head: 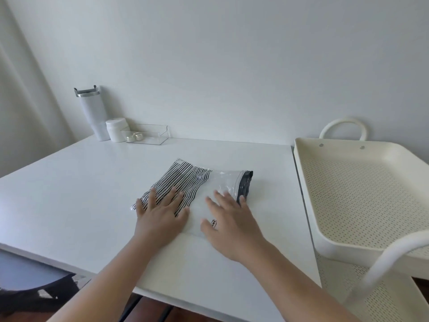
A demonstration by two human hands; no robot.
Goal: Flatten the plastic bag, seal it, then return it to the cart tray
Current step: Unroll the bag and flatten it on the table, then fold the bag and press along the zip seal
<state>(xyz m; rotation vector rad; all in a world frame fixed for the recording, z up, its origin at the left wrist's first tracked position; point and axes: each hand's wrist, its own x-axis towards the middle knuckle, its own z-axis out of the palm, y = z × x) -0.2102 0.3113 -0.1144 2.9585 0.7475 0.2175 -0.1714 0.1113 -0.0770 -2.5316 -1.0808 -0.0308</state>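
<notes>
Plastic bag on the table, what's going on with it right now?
A person has both hands laid flat on the plastic bag, which lies on the white table. The left hand presses its striped half; the right hand presses the clear half near the dark seal strip. The cart tray to the right holds nothing yet, so this looks like the flattening stage.

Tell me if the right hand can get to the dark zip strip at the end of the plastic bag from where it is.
Probably yes. The right hand lies flat on the clear part of the striped plastic bag, its fingertips already beside the dark zip strip. Nothing on the white table lies between them.
</notes>
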